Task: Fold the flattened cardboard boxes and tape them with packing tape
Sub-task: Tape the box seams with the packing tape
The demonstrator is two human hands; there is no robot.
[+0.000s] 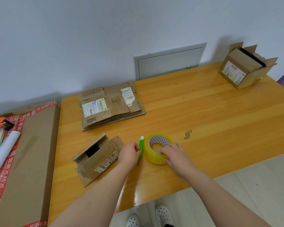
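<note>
Reaching forward, left hand (129, 154) pinches green cutter (141, 145); right hand (176, 155) grips tape roll (152, 157) through its core

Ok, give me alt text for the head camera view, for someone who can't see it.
A person's right hand grips a yellow tape roll on a wooden table while the left hand holds a green cutter beside a partly folded box; flattened boxes lie stacked behind.

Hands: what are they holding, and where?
Left hand grips the green cutter at its middle; right hand holds the yellow tape roll by its near rim.
</note>
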